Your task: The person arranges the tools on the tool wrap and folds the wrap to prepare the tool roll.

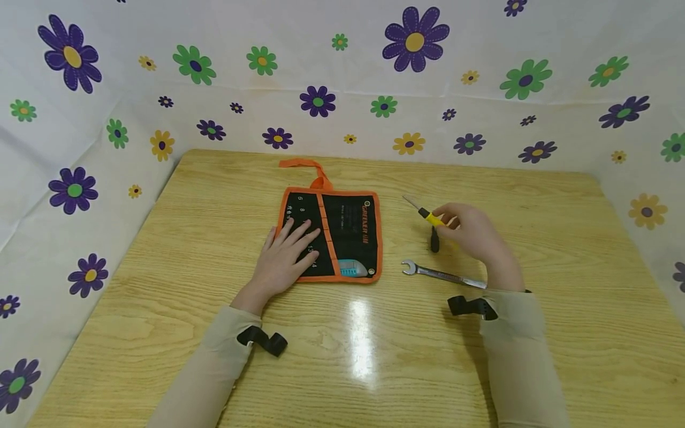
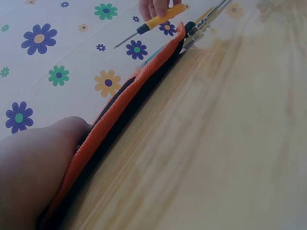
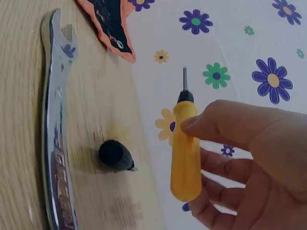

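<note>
A black tool pouch (image 1: pixel 350 223) with orange trim lies on the wooden table, a teal and grey utility knife (image 1: pixel 353 268) tucked in its lower right pocket. My left hand (image 1: pixel 286 258) rests flat on the pouch's left part, fingers spread over the printed numbers. In my right hand (image 1: pixel 473 232) a yellow-handled screwdriver (image 3: pixel 186 148) is pinched between thumb and fingers, raised over the table, its shaft pointing away to the upper left in the head view. Below it lies a short black-handled tool (image 3: pixel 115 155), its small metal tip showing in the right wrist view.
A chrome wrench (image 1: pixel 444 275) lies near my right wrist, its open end toward the pouch. An orange strap (image 1: pixel 302 162) trails from the pouch's far edge. Behind the table (image 1: pixel 321 356) hangs a flower-patterned white cloth (image 1: pixel 364 77).
</note>
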### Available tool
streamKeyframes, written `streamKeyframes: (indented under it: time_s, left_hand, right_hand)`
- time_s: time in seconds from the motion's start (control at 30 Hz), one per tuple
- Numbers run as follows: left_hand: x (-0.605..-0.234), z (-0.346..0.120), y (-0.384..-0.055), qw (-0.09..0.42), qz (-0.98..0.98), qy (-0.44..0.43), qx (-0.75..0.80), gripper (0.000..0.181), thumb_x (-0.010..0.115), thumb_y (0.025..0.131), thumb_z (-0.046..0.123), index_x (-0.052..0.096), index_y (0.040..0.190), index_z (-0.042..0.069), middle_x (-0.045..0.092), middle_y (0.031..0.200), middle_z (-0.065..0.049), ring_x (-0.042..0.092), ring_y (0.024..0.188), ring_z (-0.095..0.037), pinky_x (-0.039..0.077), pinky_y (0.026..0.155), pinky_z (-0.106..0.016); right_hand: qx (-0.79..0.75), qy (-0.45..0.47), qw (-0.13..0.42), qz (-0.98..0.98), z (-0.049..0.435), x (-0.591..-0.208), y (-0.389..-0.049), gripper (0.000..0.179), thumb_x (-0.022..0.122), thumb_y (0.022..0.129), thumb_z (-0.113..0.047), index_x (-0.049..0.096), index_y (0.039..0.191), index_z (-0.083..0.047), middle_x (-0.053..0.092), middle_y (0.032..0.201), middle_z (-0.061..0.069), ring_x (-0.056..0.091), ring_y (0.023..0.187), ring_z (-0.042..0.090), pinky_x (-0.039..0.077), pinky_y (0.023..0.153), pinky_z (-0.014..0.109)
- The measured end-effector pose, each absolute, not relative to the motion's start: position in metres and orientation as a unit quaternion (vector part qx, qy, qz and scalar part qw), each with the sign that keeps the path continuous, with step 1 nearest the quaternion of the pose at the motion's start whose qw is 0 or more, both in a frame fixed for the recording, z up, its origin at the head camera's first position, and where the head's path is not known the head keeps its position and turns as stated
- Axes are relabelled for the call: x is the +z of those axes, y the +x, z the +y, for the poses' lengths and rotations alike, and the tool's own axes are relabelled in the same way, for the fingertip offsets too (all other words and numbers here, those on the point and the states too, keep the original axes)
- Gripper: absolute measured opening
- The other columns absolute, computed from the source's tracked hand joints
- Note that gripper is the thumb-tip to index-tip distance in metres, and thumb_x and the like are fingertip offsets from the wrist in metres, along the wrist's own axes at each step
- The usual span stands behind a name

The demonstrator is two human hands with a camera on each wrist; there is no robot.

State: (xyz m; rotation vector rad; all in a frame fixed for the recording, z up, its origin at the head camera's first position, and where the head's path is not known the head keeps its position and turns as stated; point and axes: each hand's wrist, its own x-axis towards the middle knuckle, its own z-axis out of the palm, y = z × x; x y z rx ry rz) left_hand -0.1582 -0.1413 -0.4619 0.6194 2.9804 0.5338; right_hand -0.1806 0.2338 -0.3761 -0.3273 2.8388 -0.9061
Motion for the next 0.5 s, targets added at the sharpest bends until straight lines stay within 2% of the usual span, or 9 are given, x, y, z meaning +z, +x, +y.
streamKeyframes:
  time_s: [0.23, 0.5]
  left_hand:
    - [-0.462, -0.142, -0.158, 0.024, 0.964, 0.2, 0.174, 0.056, 0.033, 0.1, 0.053, 0.031, 0.151, 0.029, 0.019, 0.158, 0.006, 0.002, 0.146, -0.023, -0.003, 0.113, -0.05]
    - [-0.463, -0.142, -0.159, 0.024, 0.964, 0.2, 0.172, 0.057, 0.031, 0.1, 0.055, 0.031, 0.151, 0.03, 0.018, 0.158, 0.006, 0.002, 0.146, -0.022, -0.004, 0.114, -0.049]
  right_hand:
    - [-0.32, -0.17, 0.026, 0.932, 0.221, -0.381, -0.182, 0.025, 0.062, 0.09, -0.002, 0.066, 0.115, 0.002, 0.062, 0.107, 0.018, 0.054, 0.092, 0.03, 0.047, 0.078, 0.044]
    - [-0.31, -0.203, 0.011, 0.929, 0.206, -0.383, -0.181, 0.023, 0.064, 0.089, -0.003, 0.069, 0.111, -0.003, 0.063, 0.107, 0.015, 0.055, 0.092, 0.029, 0.048, 0.079, 0.044]
